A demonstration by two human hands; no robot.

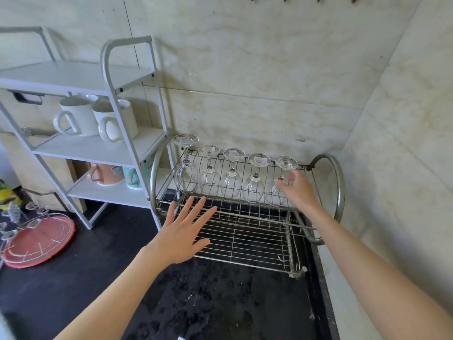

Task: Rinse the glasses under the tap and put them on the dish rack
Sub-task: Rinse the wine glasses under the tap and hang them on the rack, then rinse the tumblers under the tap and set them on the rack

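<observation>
Several clear stemmed glasses stand upside down in a row on the upper tier of a metal wire dish rack, from the leftmost glass to the rightmost glass. My right hand pinches the stem of the rightmost glass with thumb and fingers. Over the rack's lower tier at its left side, my left hand hovers flat, fingers straight and spread, holding nothing. No tap is in view.
A white shelf unit stands left of the rack with two white mugs and coloured cups lower down. A red round tray with wire holders lies at far left. The dark counter in front is wet. Tiled walls close the back and right.
</observation>
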